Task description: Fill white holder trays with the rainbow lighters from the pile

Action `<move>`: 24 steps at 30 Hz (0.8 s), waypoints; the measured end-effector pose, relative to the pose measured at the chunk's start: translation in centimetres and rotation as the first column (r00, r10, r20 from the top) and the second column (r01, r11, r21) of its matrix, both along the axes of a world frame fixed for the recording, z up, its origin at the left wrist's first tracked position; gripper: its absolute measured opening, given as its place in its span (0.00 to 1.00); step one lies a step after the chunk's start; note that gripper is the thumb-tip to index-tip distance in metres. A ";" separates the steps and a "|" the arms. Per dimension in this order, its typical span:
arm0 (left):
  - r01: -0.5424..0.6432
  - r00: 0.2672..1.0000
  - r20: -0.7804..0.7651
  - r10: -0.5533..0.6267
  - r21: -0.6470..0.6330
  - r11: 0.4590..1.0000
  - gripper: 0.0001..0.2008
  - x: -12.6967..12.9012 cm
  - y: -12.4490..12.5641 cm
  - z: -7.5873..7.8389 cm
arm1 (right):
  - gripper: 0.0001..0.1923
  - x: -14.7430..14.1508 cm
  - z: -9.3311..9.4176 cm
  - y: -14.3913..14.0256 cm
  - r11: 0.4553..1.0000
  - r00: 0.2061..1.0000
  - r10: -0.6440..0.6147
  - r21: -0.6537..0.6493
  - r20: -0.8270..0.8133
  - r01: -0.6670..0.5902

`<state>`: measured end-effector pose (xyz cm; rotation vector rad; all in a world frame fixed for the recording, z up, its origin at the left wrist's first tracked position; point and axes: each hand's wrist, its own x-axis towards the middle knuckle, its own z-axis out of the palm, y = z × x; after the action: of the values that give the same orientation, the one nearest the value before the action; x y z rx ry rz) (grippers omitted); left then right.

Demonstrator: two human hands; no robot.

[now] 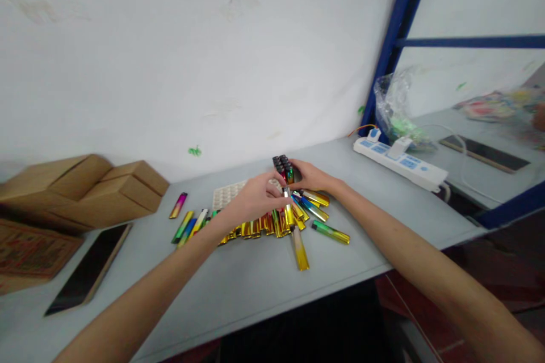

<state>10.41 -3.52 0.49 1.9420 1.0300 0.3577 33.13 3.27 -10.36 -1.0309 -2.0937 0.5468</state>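
My left hand is closed, its thumb and fingers pinching a shiny gold-and-silver lighter over the pile. Against a group of upright lighters with black tops, my right hand curls its thumb and fingers round the right side; part of its grip is hidden. A heap of metallic lighters, gold at their ends, lies below my left hand. Behind that hand is a cream tray with a grid of holes, partly covered. A gold lighter and a green-and-gold lighter lie nearer the front edge.
More coloured lighters and a single pink-and-gold lighter lie at the left. Cardboard boxes and a dark flat panel stand farther left. A white power strip with plugs sits at the right, beside a blue frame.
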 end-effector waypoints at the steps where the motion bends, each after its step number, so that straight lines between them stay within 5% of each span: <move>1: 0.001 1.000 -0.005 -0.001 0.019 1.000 0.20 0.3 -0.2 -0.6 | 0.41 0.0 0.0 0.0 1.000 1.000 -0.004 0.001 0.006 0.004; 6: -0.014 0.993 -0.109 0.038 0.215 0.976 0.16 1.0 0.1 -2.3 | 0.40 -0.3 0.5 -0.3 1.000 1.000 -0.009 -0.017 0.016 0.009; 16: -0.073 0.977 -0.151 0.151 0.431 0.900 0.16 -0.5 1.8 -1.5 | 0.45 -0.2 0.2 0.0 1.000 0.999 0.017 -0.023 -0.037 -0.018; 20: -0.189 0.958 -0.098 0.270 0.492 0.850 0.27 -0.7 4.0 -1.4 | 0.43 -0.2 0.2 -0.1 1.000 0.999 0.017 -0.021 -0.039 -0.018; 24: -0.178 0.976 -0.040 0.213 0.412 0.894 0.47 -0.2 6.6 -2.9 | 0.44 -0.2 0.0 0.0 1.000 1.000 0.002 -0.018 -0.013 -0.002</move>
<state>10.21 3.07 -2.39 2.2404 1.2922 0.6526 32.98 3.29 -10.31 -1.0332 -2.0823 0.5731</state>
